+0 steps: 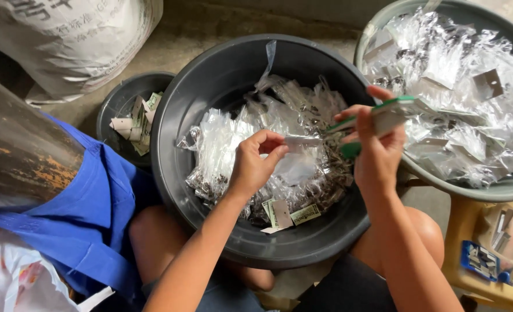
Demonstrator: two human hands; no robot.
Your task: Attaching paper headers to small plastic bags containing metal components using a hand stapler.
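My left hand (255, 163) pinches the top edge of a small clear plastic bag (298, 157) over a large dark grey basin (194, 104). The basin holds many clear bags of small dark parts. My right hand (376, 151) grips a green-and-white tool (383, 115) whose tip meets the top of the same bag. A few paper label cards (285, 215) lie in the basin near its front wall.
A second large basin (502, 190) at the right is heaped with clear bags. A small dark tub (113, 107) at the left holds paper cards. A white sack lies at top left, blue cloth (94, 214) at left, a yellow stool (470, 231) at lower right.
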